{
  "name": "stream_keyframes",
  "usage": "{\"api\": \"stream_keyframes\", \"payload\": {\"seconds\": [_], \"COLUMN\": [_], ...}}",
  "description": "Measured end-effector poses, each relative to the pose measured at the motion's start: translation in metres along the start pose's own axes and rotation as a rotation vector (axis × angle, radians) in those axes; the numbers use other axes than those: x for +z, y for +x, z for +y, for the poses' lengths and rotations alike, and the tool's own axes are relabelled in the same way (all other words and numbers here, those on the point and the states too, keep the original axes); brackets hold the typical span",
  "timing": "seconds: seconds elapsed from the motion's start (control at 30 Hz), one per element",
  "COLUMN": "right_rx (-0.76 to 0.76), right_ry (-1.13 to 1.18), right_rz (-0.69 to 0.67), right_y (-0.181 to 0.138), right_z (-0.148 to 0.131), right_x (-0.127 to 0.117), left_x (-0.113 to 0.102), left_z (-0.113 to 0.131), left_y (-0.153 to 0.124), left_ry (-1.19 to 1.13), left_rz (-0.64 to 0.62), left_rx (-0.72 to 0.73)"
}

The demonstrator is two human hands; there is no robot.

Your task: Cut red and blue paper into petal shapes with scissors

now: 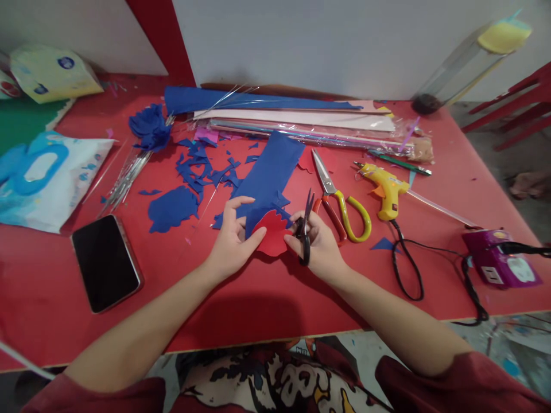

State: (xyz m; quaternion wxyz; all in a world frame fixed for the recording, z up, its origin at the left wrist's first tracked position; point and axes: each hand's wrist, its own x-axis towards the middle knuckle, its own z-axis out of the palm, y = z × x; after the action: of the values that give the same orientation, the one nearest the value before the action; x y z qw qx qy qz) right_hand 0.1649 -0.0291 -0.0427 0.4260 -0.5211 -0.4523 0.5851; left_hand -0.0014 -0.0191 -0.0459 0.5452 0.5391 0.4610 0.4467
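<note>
Red paper shape [274, 234], partly hidden behind left hand [232, 238] fingers pinching it, meets black scissors [305, 226] gripped by right hand [319, 244].

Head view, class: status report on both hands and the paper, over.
Left hand pinching the red paper piece against blue paper. Right hand gripping black scissors, blades at the paper's edge. Yellow-handled scissors lying close beside.

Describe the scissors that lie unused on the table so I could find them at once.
Start from the red table and find the yellow glue gun right of the middle. Just left of it lie the large scissors, blades pointing away from the person. Their handles are one orange, one yellow-green, unlike the small black scissors held in the right hand.
</note>
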Motion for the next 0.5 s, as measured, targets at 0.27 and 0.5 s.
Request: {"api": "stream_keyframes", "payload": {"seconds": [0.27,0.5], "right_rx": [-0.024,-0.029], "right_ry": [0.000,-0.001], "right_rz": [-0.006,-0.016], "right_y": [0.000,0.000], "right_z": [0.001,0.003], "right_x": [0.000,0.000], "left_x": [-0.007,-0.006], "left_z": [0.005,0.013], "left_y": [0.004,0.002], "left_ry": [0.408,0.374], "left_rz": [-0.152,-0.236], "left_rx": [0.151,-0.026]}}
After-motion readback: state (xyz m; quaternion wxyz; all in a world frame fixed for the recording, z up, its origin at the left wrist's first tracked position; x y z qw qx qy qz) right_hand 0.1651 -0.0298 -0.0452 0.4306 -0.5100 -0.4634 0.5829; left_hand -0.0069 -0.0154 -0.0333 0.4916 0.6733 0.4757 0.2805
